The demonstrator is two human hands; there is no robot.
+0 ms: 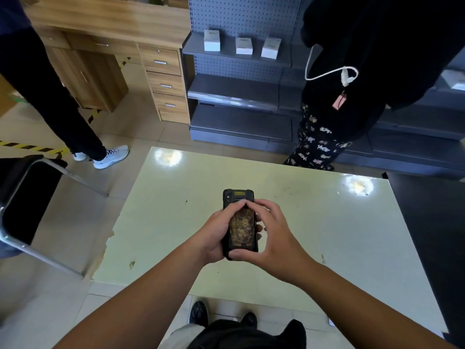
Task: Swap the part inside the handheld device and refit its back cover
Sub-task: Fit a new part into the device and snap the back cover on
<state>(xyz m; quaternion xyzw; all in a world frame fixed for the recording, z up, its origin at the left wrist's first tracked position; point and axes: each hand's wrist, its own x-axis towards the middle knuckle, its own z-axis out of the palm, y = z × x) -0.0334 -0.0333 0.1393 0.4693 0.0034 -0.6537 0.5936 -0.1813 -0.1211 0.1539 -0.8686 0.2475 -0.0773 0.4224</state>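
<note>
A black rugged handheld device [240, 222] is held upright above the pale green table [327, 235], with its back toward me. A glossy brownish panel shows on its back; I cannot tell whether that is the cover or an inner part. My left hand [214, 235] cradles the device from the left and underneath, its fingers reaching over the upper back. My right hand [269, 230] grips it from the right, with the thumb at the bottom edge and the fingertips pressing near the top of the panel.
A person in dark clothes and patterned trousers [317, 144] stands at the table's far right edge. Another person's leg and white sneaker [110, 154] are at far left. A metal-framed chair [30, 202] stands left of the table. Grey shelving [239, 96] with white boxes lies beyond.
</note>
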